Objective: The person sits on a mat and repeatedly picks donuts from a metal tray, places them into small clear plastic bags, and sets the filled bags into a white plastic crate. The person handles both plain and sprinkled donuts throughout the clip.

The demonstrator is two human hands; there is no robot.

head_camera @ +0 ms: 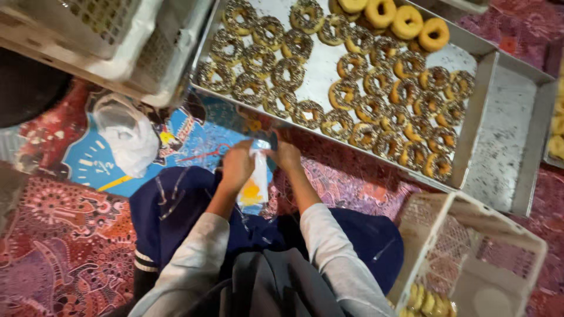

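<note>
My left hand (237, 166) and my right hand (286, 155) both grip the top of a small clear plastic bag (256, 182) with something orange-yellow inside, held above my lap. Just beyond my hands lies a large metal tray (320, 70) covered with many sprinkle-topped doughnuts (288, 73); a few plain golden doughnuts (406, 22) sit at its far corner. I sit on a patterned mat with dark blue trousers and grey sleeves in view.
A second metal tray (508, 135) lies to the right. A white plastic crate (470, 258) holding a few bagged doughnuts stands at lower right. More white crates (111, 41) stand at upper left, a crumpled white plastic bag (126, 135) beside them.
</note>
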